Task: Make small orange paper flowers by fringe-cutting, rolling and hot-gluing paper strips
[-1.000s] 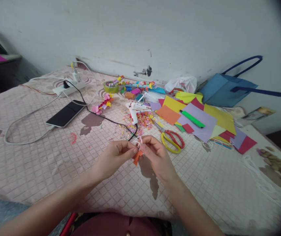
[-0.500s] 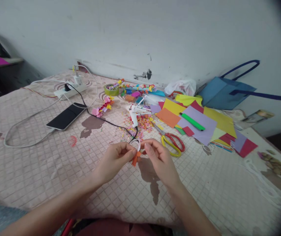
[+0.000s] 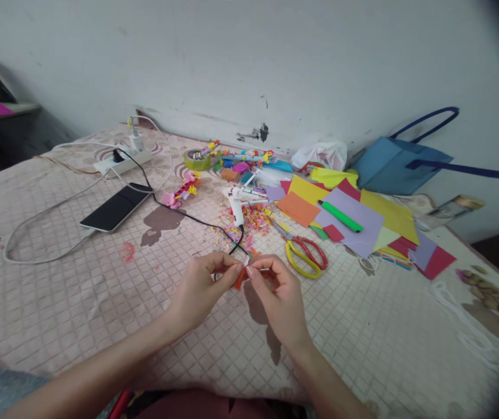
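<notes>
Just in front of the glue gun, my left hand pinches a small orange fringed piece between thumb and fingertips. My right hand is closed at the same piece from the other side, thumb against fingers. A bit of white cord shows between the two sets of fingertips; the rest of it is hidden. Beyond the hands lies a white glue gun among colourful paper scraps. Scissors with red and yellow handles rest to the right of my right hand.
Coloured paper sheets with a green marker on them lie at right, near a blue bag. A phone is cabled to a power strip at left. Green tape and a flowered stick lie farther back.
The white loop that stood above my fingertips no longer shows as a ring. My right hand has come down and inward, its thumb now meeting the orange piece.
</notes>
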Available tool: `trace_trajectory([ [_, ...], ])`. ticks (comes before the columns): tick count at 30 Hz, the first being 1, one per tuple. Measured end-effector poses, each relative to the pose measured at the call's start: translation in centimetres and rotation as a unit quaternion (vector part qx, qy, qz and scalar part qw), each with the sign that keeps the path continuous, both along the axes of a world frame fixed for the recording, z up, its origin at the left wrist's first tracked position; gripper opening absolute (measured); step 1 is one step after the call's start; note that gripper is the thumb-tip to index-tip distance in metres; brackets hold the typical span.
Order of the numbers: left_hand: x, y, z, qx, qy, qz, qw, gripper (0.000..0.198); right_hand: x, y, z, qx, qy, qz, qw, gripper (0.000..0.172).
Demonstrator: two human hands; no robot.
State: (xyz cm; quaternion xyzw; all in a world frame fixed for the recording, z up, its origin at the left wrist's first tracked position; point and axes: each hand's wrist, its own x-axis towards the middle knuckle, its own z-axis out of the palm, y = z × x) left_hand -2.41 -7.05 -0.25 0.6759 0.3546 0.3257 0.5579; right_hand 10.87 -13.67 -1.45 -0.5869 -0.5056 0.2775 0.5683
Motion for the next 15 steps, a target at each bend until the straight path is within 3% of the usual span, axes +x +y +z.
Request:
trace_trajectory([
  [4, -0.04, 0.11, -0.13, -0.01, -0.001, -0.014, 1.0, 0.021, 0.0, -0.04, -0.12, -0.02, 0.008, 0.01, 1.0, 0.009],
  [10, 0.02, 0.65, -0.66, -0.089, -0.03, -0.07, 0.993, 0.025, 0.12, -0.1, -0.21, -0.039, 0.064, 0.022, 0.997, 0.012],
  [15, 0.06, 0.41, -0.88, -0.064, -0.031, -0.06, 0.996, 0.024, -0.02, -0.26, -0.36, -0.06, 0.096, 0.018, 0.993, 0.012],
])
